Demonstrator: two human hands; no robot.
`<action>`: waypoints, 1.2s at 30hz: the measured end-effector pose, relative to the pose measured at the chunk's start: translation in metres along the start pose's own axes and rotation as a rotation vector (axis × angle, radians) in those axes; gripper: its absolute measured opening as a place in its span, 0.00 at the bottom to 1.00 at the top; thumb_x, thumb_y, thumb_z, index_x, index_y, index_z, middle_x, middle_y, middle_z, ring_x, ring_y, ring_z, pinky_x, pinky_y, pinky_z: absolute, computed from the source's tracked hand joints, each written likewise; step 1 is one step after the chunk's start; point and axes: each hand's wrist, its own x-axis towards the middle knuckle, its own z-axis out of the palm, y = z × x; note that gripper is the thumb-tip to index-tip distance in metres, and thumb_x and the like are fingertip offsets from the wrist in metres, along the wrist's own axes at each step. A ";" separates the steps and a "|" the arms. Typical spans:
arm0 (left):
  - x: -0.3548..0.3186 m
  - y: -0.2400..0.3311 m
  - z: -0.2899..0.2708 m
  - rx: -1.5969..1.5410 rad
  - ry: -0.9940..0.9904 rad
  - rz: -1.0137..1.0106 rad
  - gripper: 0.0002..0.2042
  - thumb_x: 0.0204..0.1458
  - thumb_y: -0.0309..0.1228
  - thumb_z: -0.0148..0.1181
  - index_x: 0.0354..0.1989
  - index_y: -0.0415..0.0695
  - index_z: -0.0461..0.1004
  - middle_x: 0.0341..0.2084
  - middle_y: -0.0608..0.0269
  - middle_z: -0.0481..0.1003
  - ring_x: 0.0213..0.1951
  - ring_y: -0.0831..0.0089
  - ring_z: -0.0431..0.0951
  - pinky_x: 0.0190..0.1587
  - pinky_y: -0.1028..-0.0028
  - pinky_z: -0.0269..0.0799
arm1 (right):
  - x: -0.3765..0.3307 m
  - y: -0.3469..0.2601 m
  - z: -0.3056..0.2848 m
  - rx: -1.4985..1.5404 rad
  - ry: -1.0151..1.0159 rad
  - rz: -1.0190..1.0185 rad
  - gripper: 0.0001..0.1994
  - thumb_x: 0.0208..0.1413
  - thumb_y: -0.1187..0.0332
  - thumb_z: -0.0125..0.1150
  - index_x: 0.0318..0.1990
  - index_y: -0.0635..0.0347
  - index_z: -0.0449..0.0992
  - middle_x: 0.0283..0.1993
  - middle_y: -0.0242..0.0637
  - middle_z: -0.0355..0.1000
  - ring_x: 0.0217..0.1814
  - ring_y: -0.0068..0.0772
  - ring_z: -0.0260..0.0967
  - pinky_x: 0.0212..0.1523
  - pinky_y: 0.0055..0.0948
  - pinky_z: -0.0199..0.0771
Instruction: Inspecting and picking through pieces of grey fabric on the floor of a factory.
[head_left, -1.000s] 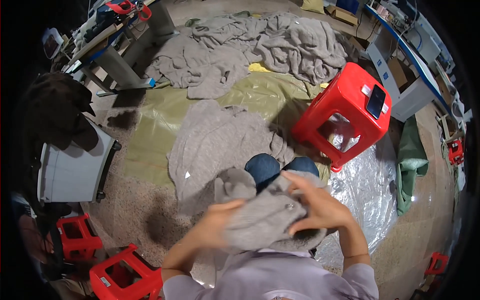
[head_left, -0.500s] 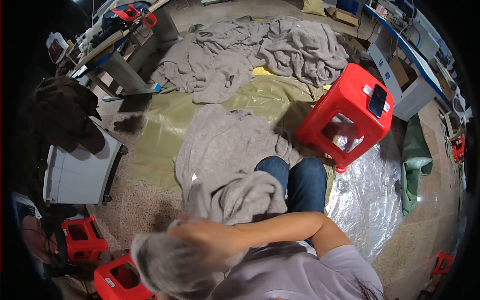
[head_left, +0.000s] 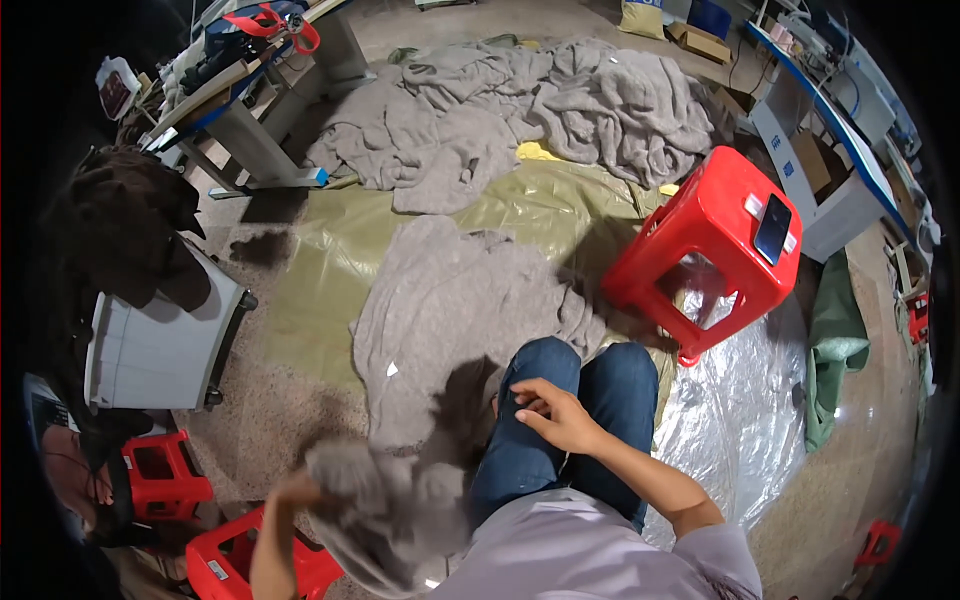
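A greyish fleece cloth is bunched at the left of my lap, blurred by motion. My left hand is at its upper left edge and appears closed on it, though the fingers are smeared. Over my left thigh, my right hand is open with slightly curled fingers and nothing in it. In front of my knees more of the same greyish cloth lies spread on an olive plastic sheet, with a small white tag on it.
A big heap of greyish cloth lies farther off. A red stool with a phone on top stands to the right, beside clear plastic sheeting. Left are a grey wheeled bin with dark cloth and red stools.
My right hand has left the bunched cloth and moved right and forward over my thigh. The bunch has shifted right from the far left, and my left arm now shows beside it.
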 end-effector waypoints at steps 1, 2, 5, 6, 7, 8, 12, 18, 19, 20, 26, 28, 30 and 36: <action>0.024 0.023 -0.032 -0.052 0.156 -0.064 0.38 0.36 0.32 0.73 0.60 0.42 0.65 0.57 0.55 0.69 0.61 0.63 0.65 0.66 0.66 0.55 | -0.002 0.009 -0.004 -0.011 0.005 0.000 0.19 0.57 0.74 0.60 0.56 0.63 0.67 0.46 0.39 0.70 0.43 0.27 0.72 0.46 0.25 0.73; 0.052 0.056 -0.061 -0.207 0.364 0.137 0.32 0.37 0.29 0.70 0.56 0.43 0.69 0.56 0.57 0.70 0.59 0.64 0.67 0.64 0.65 0.58 | -0.002 0.019 -0.005 0.062 0.034 0.019 0.17 0.58 0.74 0.59 0.55 0.64 0.68 0.44 0.38 0.71 0.42 0.25 0.72 0.44 0.24 0.73; 0.118 0.037 -0.216 0.765 0.958 0.172 0.28 0.35 0.20 0.58 0.52 0.42 0.73 0.44 0.43 0.75 0.52 0.46 0.71 0.53 0.60 0.68 | 0.004 0.028 0.001 0.230 0.038 0.006 0.12 0.61 0.74 0.56 0.51 0.65 0.70 0.43 0.36 0.72 0.40 0.21 0.72 0.41 0.20 0.73; 0.159 0.126 -0.223 0.784 1.140 0.379 0.29 0.35 0.14 0.51 0.53 0.43 0.71 0.48 0.43 0.72 0.49 0.45 0.72 0.50 0.59 0.69 | 0.002 0.030 -0.011 0.250 0.089 0.106 0.11 0.61 0.73 0.55 0.51 0.65 0.70 0.42 0.36 0.72 0.38 0.21 0.73 0.39 0.20 0.73; 0.179 0.173 -0.237 0.814 1.358 0.555 0.32 0.35 0.09 0.46 0.54 0.43 0.69 0.54 0.44 0.67 0.51 0.46 0.71 0.51 0.59 0.69 | 0.003 0.029 -0.014 0.288 0.105 0.180 0.11 0.62 0.73 0.55 0.50 0.65 0.70 0.41 0.36 0.73 0.37 0.22 0.73 0.38 0.20 0.73; 0.193 0.194 -0.264 0.802 1.393 0.591 0.29 0.39 0.12 0.46 0.55 0.42 0.68 0.57 0.43 0.64 0.56 0.43 0.67 0.55 0.60 0.65 | 0.004 0.032 -0.014 0.274 0.135 0.139 0.10 0.63 0.71 0.54 0.49 0.64 0.72 0.37 0.36 0.74 0.32 0.22 0.74 0.32 0.19 0.72; 0.259 0.226 -0.307 0.592 1.284 0.472 0.46 0.40 0.13 0.60 0.69 0.62 0.51 0.71 0.47 0.40 0.67 0.47 0.53 0.61 0.64 0.62 | 0.015 0.023 -0.012 0.304 0.166 0.270 0.09 0.63 0.71 0.54 0.45 0.67 0.73 0.31 0.36 0.75 0.25 0.22 0.74 0.26 0.21 0.75; 0.348 0.129 -0.294 0.544 0.973 0.118 0.30 0.47 0.30 0.63 0.62 0.54 0.64 0.55 0.44 0.69 0.55 0.50 0.71 0.55 0.57 0.68 | 0.028 0.016 -0.014 0.233 0.263 0.322 0.07 0.62 0.70 0.55 0.41 0.66 0.74 0.22 0.37 0.74 0.19 0.23 0.73 0.17 0.19 0.69; 0.369 0.094 -0.284 0.605 0.889 0.052 0.29 0.47 0.32 0.64 0.61 0.52 0.64 0.52 0.44 0.71 0.52 0.50 0.73 0.54 0.56 0.69 | 0.027 0.024 -0.016 0.210 0.284 0.254 0.08 0.63 0.69 0.54 0.42 0.64 0.73 0.22 0.38 0.74 0.18 0.24 0.73 0.14 0.19 0.67; 0.376 0.045 -0.275 0.673 0.822 -0.042 0.29 0.47 0.35 0.64 0.60 0.51 0.65 0.50 0.44 0.73 0.50 0.49 0.75 0.52 0.56 0.70 | 0.027 0.024 -0.012 0.228 0.283 0.243 0.07 0.63 0.69 0.54 0.42 0.64 0.73 0.22 0.38 0.74 0.18 0.24 0.73 0.14 0.18 0.67; 0.380 -0.183 -0.057 0.399 1.028 -0.390 0.46 0.36 0.45 0.73 0.67 0.53 0.56 0.60 0.46 0.65 0.62 0.48 0.64 0.63 0.58 0.60 | 0.025 0.041 -0.010 0.226 0.349 0.205 0.07 0.62 0.72 0.54 0.42 0.67 0.72 0.21 0.40 0.73 0.16 0.24 0.71 0.14 0.19 0.69; 0.386 -0.200 0.022 0.041 1.119 -0.579 0.54 0.31 0.44 0.77 0.69 0.52 0.50 0.63 0.44 0.60 0.64 0.46 0.59 0.65 0.52 0.55 | 0.018 0.047 -0.013 0.197 0.424 0.220 0.07 0.62 0.73 0.53 0.43 0.67 0.71 0.20 0.41 0.71 0.14 0.23 0.68 0.13 0.20 0.70; 0.327 -0.304 0.088 -0.235 1.278 -0.761 0.48 0.28 0.32 0.80 0.63 0.41 0.59 0.54 0.45 0.69 0.56 0.52 0.69 0.58 0.57 0.63 | 0.020 0.039 0.000 0.219 0.354 0.150 0.06 0.63 0.74 0.52 0.43 0.68 0.71 0.20 0.39 0.71 0.14 0.23 0.67 0.13 0.19 0.69; 0.317 -0.271 0.155 -0.605 1.100 -0.368 0.26 0.40 0.39 0.72 0.45 0.34 0.76 0.35 0.44 0.79 0.41 0.61 0.78 0.45 0.67 0.71 | 0.019 0.037 0.005 0.125 0.376 0.191 0.06 0.62 0.74 0.52 0.42 0.67 0.72 0.20 0.36 0.70 0.14 0.18 0.65 0.13 0.17 0.65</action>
